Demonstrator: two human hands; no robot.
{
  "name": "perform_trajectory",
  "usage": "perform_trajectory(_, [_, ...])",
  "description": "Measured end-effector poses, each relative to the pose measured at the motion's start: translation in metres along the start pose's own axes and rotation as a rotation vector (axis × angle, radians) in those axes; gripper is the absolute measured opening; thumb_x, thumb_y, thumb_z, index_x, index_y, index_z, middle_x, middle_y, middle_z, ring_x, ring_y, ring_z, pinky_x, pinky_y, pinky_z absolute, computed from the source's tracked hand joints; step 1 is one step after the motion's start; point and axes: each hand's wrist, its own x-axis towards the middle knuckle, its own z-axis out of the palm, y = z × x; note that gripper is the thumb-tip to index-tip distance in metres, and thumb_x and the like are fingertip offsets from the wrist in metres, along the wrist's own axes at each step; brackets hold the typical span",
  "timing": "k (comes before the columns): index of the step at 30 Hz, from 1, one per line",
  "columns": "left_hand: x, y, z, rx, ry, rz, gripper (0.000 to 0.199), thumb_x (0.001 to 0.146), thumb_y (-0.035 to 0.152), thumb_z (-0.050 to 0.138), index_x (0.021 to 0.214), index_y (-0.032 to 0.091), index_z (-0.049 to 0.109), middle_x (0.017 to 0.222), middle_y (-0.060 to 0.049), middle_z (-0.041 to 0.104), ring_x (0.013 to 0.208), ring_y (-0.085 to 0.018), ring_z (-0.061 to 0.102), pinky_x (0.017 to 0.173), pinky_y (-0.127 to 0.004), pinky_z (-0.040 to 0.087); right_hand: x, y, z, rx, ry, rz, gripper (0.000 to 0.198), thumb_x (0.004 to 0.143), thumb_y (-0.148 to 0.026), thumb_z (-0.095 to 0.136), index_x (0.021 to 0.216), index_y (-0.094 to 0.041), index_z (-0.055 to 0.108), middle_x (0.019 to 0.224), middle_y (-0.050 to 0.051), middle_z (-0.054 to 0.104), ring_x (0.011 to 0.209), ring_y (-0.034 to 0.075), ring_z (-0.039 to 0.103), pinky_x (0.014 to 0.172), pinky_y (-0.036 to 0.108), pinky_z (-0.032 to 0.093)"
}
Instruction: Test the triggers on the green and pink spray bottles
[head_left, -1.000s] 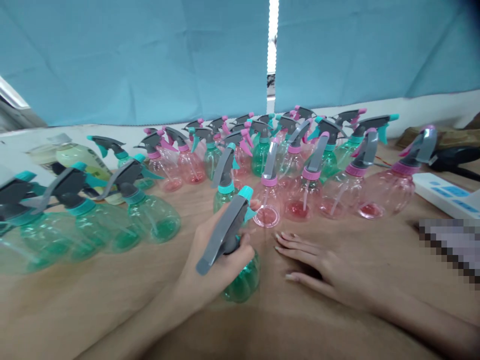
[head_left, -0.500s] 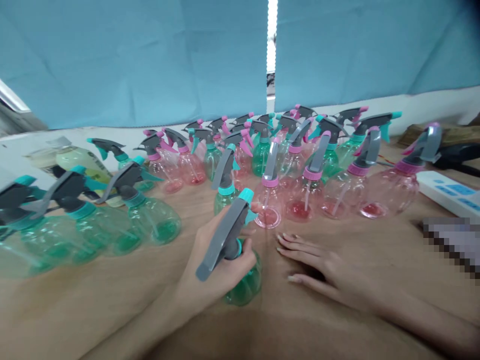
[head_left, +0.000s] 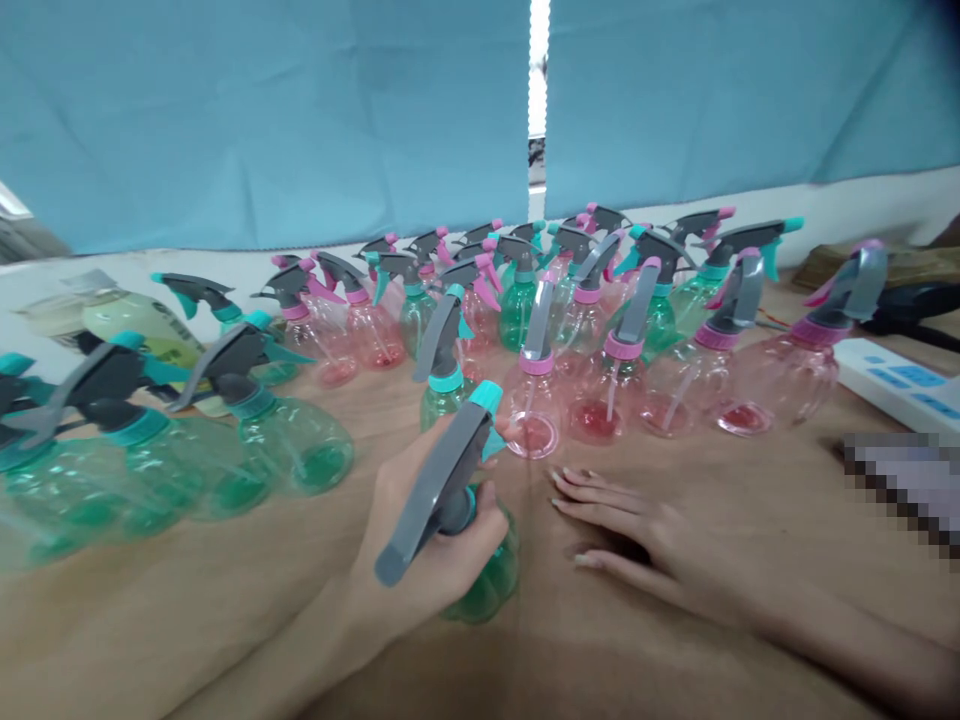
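My left hand is wrapped around the neck of a green spray bottle with a grey trigger head and a turquoise nozzle. The bottle is in the middle front, its head pointing away from me; my fingers hide part of its body. Flat on the table to the right rests my right hand, fingers stretched out and holding nothing. Just beyond both hands stand a green spray bottle with a turquoise collar and a clear pink spray bottle.
Several green spray bottles line the left side. More pink and green ones crowd the back, including a pink one at right. Beside it lies a white device with blue buttons, near a pixelated object. A blue cloth hangs behind.
The view has shifted slightly, and my left hand with its spray bottle sits a little lower and further left in the picture. My right hand stays flat on the table.
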Motion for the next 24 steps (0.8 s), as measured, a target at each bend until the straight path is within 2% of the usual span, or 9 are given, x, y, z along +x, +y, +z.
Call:
perform_trajectory(6, [0.002, 0.005, -0.001, 0.027, 0.01, -0.018, 0.012, 0.072, 0.015, 0.048, 0.078, 0.026, 0.047, 0.066, 0.005, 0.052, 0.057, -0.014, 0.053, 0.054, -0.027, 0.046, -0.001, 0.001, 0.001, 0.008, 0.0, 0.006, 0.054, 0.096, -0.046, 0.051, 0.146, -0.029, 0.04, 0.153, 0.002, 0.038, 0.14, 0.023, 0.034, 0.115, 0.046, 0.032])
perform_trajectory(10, [0.003, 0.01, -0.003, -0.002, -0.012, -0.033, 0.019, 0.073, 0.015, 0.047, 0.086, 0.026, 0.053, 0.072, 0.005, 0.061, 0.053, -0.013, 0.055, 0.053, -0.028, 0.047, -0.001, 0.001, 0.001, 0.034, 0.012, 0.005, 0.054, 0.096, -0.045, 0.052, 0.146, -0.029, 0.04, 0.152, 0.002, 0.04, 0.14, 0.024, 0.035, 0.115, 0.046, 0.032])
perform_trajectory(13, [0.004, 0.011, -0.005, -0.043, -0.019, -0.029, 0.019, 0.072, 0.015, 0.047, 0.085, 0.026, 0.055, 0.072, 0.005, 0.063, 0.05, -0.013, 0.057, 0.054, -0.027, 0.05, -0.001, 0.002, 0.001, 0.046, 0.013, -0.003, 0.055, 0.095, -0.045, 0.053, 0.146, -0.03, 0.04, 0.152, 0.002, 0.04, 0.14, 0.024, 0.035, 0.115, 0.046, 0.032])
perform_trajectory(17, [0.005, 0.013, -0.006, -0.085, -0.041, -0.097, 0.015, 0.071, 0.02, 0.048, 0.084, 0.026, 0.055, 0.081, 0.002, 0.067, 0.065, -0.016, 0.066, 0.063, -0.028, 0.056, 0.0, 0.002, 0.001, 0.033, -0.002, -0.002, 0.055, 0.096, -0.046, 0.051, 0.146, -0.029, 0.039, 0.153, 0.002, 0.038, 0.141, 0.023, 0.033, 0.115, 0.046, 0.031])
perform_trajectory(21, [0.005, 0.018, -0.008, -0.131, -0.101, -0.241, 0.029, 0.07, 0.025, 0.053, 0.099, 0.024, 0.057, 0.088, -0.002, 0.07, 0.081, -0.02, 0.071, 0.074, -0.032, 0.059, 0.0, 0.002, 0.0, 0.042, -0.003, 0.0, 0.055, 0.096, -0.046, 0.051, 0.146, -0.028, 0.04, 0.153, 0.003, 0.038, 0.141, 0.024, 0.033, 0.115, 0.046, 0.03])
perform_trajectory(24, [0.003, 0.02, -0.008, -0.109, -0.062, -0.292, 0.03, 0.072, 0.027, 0.051, 0.102, 0.026, 0.056, 0.086, -0.001, 0.071, 0.082, -0.021, 0.071, 0.073, -0.033, 0.059, -0.001, 0.002, 0.0, 0.046, 0.003, -0.007, 0.054, 0.096, -0.046, 0.051, 0.146, -0.028, 0.04, 0.153, 0.003, 0.038, 0.141, 0.024, 0.033, 0.116, 0.046, 0.029])
